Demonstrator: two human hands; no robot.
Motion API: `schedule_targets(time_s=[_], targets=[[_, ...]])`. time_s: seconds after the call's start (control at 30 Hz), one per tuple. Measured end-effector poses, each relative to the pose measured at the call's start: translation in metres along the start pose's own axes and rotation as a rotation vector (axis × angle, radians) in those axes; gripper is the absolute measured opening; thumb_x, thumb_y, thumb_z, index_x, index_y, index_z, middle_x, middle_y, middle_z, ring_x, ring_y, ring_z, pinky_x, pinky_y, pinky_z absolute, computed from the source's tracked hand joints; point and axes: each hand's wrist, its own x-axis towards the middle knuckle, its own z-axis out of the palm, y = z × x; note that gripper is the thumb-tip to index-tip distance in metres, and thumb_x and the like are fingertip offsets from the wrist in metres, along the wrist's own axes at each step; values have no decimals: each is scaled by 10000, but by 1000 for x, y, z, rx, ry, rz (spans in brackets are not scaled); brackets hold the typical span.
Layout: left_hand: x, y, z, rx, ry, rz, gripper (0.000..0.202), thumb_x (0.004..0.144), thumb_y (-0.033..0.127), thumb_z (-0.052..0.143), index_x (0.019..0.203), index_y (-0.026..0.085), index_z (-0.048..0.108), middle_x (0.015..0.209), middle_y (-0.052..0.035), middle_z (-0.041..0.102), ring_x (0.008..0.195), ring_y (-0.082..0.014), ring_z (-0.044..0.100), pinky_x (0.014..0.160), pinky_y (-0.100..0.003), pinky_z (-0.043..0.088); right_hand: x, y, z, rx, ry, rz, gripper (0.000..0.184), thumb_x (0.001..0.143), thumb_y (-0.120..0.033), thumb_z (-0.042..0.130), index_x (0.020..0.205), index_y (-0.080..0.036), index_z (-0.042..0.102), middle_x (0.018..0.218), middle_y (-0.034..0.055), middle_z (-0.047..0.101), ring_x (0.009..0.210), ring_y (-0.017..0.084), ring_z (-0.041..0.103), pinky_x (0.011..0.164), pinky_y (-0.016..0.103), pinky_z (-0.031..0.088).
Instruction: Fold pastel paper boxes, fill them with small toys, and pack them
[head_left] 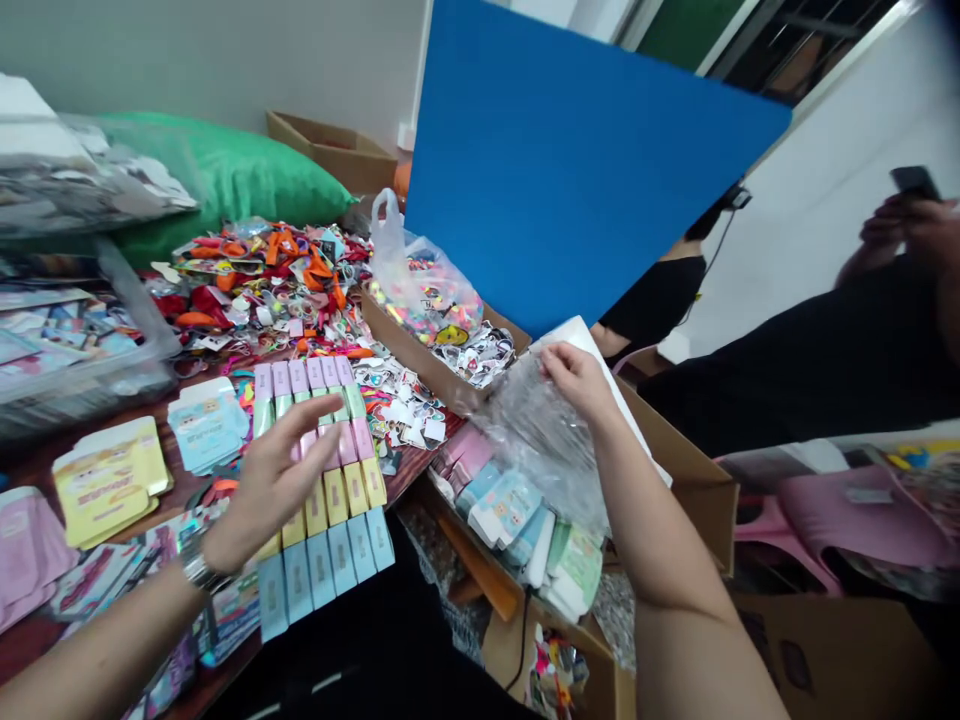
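Two hands: left hand [266, 490], fingers open, above overlapped paper boxes [322, 490], ends showing.
One bag: clear plastic bag [536, 440] held up, pinched by right hand [574, 385].

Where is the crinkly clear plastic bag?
In the head view, the clear plastic bag is right of the middle, pinched by the person's right hand, below the blue board and over a cardboard box of pastel packets.
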Motion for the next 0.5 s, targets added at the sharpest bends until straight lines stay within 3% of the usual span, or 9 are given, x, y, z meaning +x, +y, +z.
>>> schedule_targets(time_s=[0.07,0.13,0.23,0.3,0.33,0.4,0.5], targets=[[22,17,24,12,-148,139,393,862,468,553,1182,250,617,1213,-35,658,1126,-243,609,1020,-398,467,5,-24,-17,-107,26,-126,277,910,-369,473,912,-178,674,670,7,658,571,124,574,572,224,409],[41,35,49,40,-226,249,426,861,434,553,1231,224,582,1237,-59,641,1134,-247,599,1006,-403,469,11,-41,-30,-231,64,-214,231,903,-315,489,902,-188,683,663,3,656,579,126,576,585,226,397],[55,51,91,51,-345,434,407,865,404,538,1217,208,595,1221,-83,639,1157,-256,580,1025,-418,442,24,-50,-44,-320,181,-273,229,912,-300,486,911,-184,683,692,14,663,612,138,598,603,234,404],[50,49,121,43,-632,520,440,829,438,583,1222,243,605,1224,-79,640,1134,-266,598,1006,-412,458,34,-50,-53,-338,258,-289,230,918,-306,488,897,-178,679,689,15,655,616,139,599,613,241,415],[43,45,137,56,-806,542,515,745,471,673,1211,257,620,1220,-83,646,1109,-283,616,983,-403,475,39,-51,-58,-339,284,-296,233,921,-312,490,891,-175,675,680,12,647,611,137,596,619,244,421],[26,33,166,183,-1009,473,629,561,463,810,1138,257,668,1214,-100,657,1070,-313,641,942,-379,499,46,-57,-69,-327,327,-312,250,938,-338,484,891,-175,667,659,2,630,598,132,589,632,252,435],[4,15,199,269,-1028,408,553,442,384,863,952,222,723,1073,-125,708,941,-331,681,841,-388,531,50,-82,-87,-271,388,-345,295,967,-403,455,924,-192,656,653,-6,609,579,124,583,627,258,456]])
